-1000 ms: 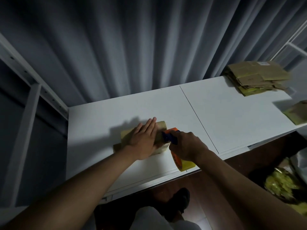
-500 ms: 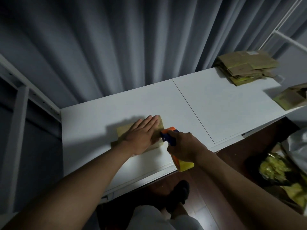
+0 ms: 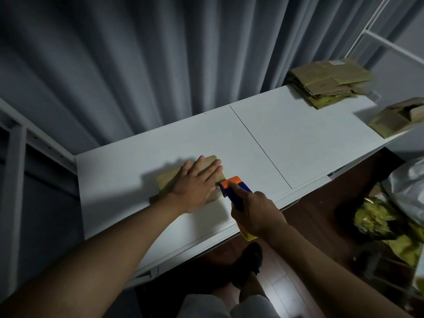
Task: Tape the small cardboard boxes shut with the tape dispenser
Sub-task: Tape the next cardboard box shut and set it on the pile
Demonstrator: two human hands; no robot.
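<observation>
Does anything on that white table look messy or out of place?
The stack of flattened cardboard at the far right corner is fanned out unevenly, and the open box beside it overhangs the white table's front edge.

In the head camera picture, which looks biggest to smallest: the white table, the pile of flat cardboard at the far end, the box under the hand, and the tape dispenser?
1. White table, by far.
2. Pile of flat cardboard.
3. Box under the left hand and tape dispenser in the right hand: both partly hidden, so unsure.
</observation>
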